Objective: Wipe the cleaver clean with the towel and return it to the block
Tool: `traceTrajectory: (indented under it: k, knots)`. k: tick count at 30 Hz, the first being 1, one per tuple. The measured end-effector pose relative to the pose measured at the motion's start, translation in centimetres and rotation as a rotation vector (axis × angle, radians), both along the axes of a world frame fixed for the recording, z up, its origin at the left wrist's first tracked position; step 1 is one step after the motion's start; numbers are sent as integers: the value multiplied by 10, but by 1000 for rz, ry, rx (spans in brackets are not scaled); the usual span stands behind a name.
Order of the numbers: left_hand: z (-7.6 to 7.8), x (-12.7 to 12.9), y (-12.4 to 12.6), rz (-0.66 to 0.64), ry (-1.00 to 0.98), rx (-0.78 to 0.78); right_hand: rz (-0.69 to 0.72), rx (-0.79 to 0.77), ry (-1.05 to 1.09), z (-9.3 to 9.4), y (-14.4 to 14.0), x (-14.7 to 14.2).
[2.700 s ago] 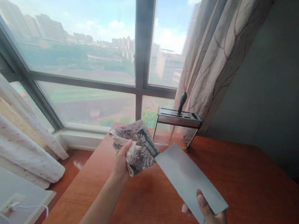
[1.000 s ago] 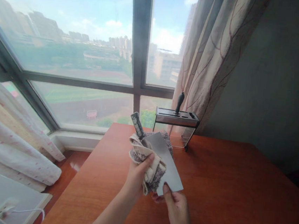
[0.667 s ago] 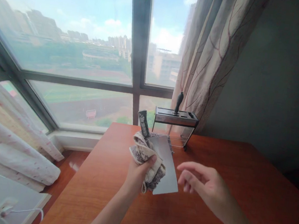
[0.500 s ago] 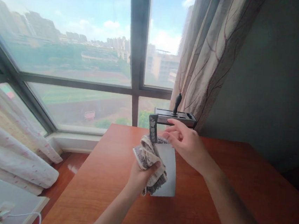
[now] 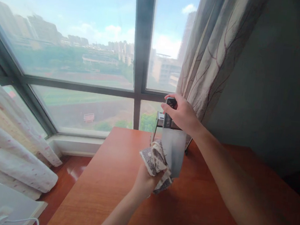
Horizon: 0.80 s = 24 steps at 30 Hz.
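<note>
The right hand (image 5: pixel 182 115) is closed around the dark handle (image 5: pixel 169 111) of a cleaver (image 5: pixel 172 150), fingers curled over the top of the handle and thumb on its near side, so the knife hangs upright with its broad grey blade pointing down over the far part of the desk (image 5: pixel 204 209). The left hand (image 5: pixel 145 181) comes up from below and grips a bunched grey and cream cloth (image 5: pixel 155 160), fingers pressed together around it; the cloth lies against the left face and lower edge of the blade, touching it. Both hands and the knife are above the desktop, not resting on it, toward the far edge and nearer the left side than the right. Right behind the blade, at the far edge of the desk by the window, stands a metal knife rack (image 5: pixel 160 120), mostly hidden by the right hand and the cleaver; only its left end shows. A patterned curtain (image 5: pixel 210 58) hangs just behind the rack, to the right of the window frame (image 5: pixel 141 55), and a dark wall fills the space beyond the desk's right side. Off the desk's left edge, lower down, lie pale folded fabric (image 5: pixel 15 156) and a white surface with a cable (image 5: pixel 17 220) on it.
</note>
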<state>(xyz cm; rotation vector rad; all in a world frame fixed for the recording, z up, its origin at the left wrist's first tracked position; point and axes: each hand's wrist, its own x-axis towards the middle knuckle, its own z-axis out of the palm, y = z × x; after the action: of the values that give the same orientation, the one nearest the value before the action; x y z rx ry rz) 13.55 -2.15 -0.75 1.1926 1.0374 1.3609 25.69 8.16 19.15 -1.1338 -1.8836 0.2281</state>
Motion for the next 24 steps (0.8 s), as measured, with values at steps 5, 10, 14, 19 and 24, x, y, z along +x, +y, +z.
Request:
traceTrajectory:
  k: [5, 10, 14, 19, 24]
  knots:
    - [2, -1, 2, 6, 19, -37, -18, 228, 63, 50, 24, 14]
    - [-3, -1, 5, 41, -49, -168, -89, 440, 131, 110, 50, 28]
    - [-8, -1, 8, 85, -126, -250, -149, 513, 92, 132, 70, 28]
    - [-8, -2, 11, 76, -217, -280, -195, 476, -32, 125, 88, 19]
    - [-11, -2, 12, 73, -264, -316, -205, 474, -87, 115, 97, 14]
